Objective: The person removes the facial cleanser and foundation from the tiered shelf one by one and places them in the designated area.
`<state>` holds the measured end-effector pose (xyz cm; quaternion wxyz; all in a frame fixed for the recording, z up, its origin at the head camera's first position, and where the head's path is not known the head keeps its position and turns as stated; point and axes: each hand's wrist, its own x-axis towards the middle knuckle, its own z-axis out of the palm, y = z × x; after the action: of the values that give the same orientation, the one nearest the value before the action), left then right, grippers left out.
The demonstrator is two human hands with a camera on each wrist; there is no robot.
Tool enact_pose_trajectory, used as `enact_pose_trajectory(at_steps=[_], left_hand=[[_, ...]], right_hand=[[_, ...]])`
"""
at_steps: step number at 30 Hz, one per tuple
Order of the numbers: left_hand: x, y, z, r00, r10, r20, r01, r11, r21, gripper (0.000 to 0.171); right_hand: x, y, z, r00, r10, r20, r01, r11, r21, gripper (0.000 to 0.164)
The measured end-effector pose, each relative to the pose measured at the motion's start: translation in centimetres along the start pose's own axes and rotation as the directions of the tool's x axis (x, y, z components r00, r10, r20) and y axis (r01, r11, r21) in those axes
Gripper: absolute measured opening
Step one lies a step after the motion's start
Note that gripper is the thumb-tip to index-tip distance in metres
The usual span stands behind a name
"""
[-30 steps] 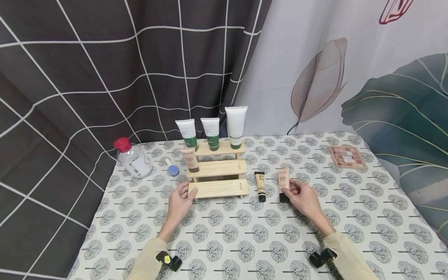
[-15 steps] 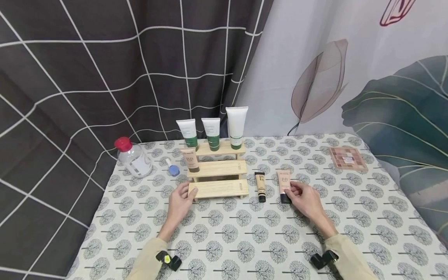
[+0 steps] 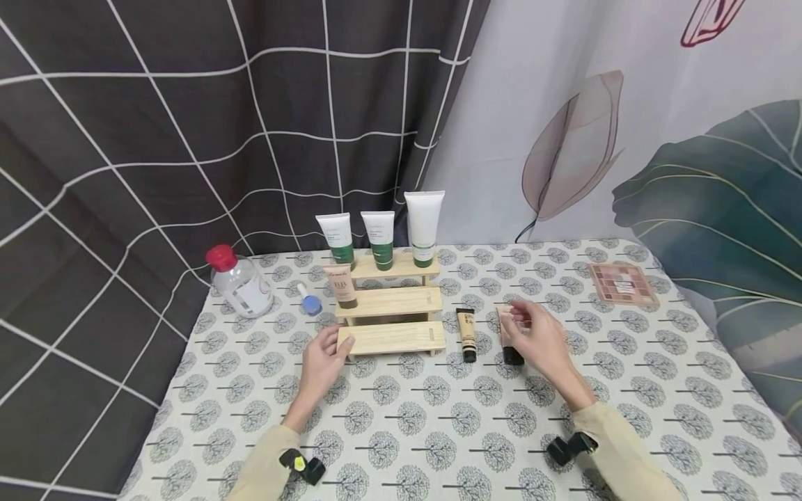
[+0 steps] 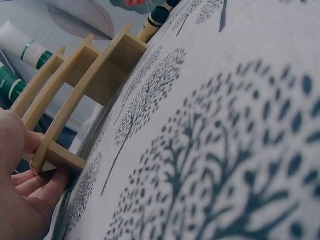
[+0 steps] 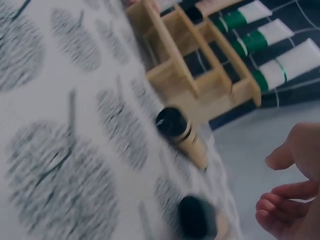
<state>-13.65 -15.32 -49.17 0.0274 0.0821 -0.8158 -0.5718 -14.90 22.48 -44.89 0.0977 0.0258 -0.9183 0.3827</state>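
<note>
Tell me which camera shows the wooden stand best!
The head view shows the wooden stand from the front, nearly whole. The left wrist view sees it slanted, partly behind the left hand; the right wrist view, from one end.

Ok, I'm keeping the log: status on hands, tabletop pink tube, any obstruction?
Left hand grips wooden rack; right hand empty above pink tube. Pink tube lies on cloth. Yellow tube between it and rack.

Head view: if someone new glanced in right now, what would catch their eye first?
Probably the three-step wooden rack near the middle, with three white-and-green tubes standing along its top step and the left hand gripping its lower left end. Next, likely the red-capped bottle to the rack's left. Then the right hand, above a black-capped tube on the rack's right.
</note>
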Motion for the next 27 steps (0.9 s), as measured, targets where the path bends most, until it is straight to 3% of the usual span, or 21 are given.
enact_pose_trajectory(at_steps=[8, 15, 27], left_hand=[[-0.1, -0.1, 0.1, 1.000, -0.004, -0.005, 0.004, 1.000, 0.008, 0.051], [0.0, -0.2, 0.0, 1.000, 0.004, -0.009, -0.004, 1.000, 0.013, 0.052], [-0.1, -0.1, 0.1, 1.000, 0.001, -0.007, -0.001, 1.000, 0.001, 0.052]], right_hand=[[1.6, -3.5, 1.5, 0.994, -0.111, 0.005, 0.111, 0.992, 0.061, 0.041], [2.8, -6.8, 3.0, 0.987, -0.162, 0.003, 0.159, 0.976, 0.147, 0.042], [4.3, -12.0, 7.4, 0.953, -0.302, 0.027, 0.282, 0.917, 0.283, 0.042]])
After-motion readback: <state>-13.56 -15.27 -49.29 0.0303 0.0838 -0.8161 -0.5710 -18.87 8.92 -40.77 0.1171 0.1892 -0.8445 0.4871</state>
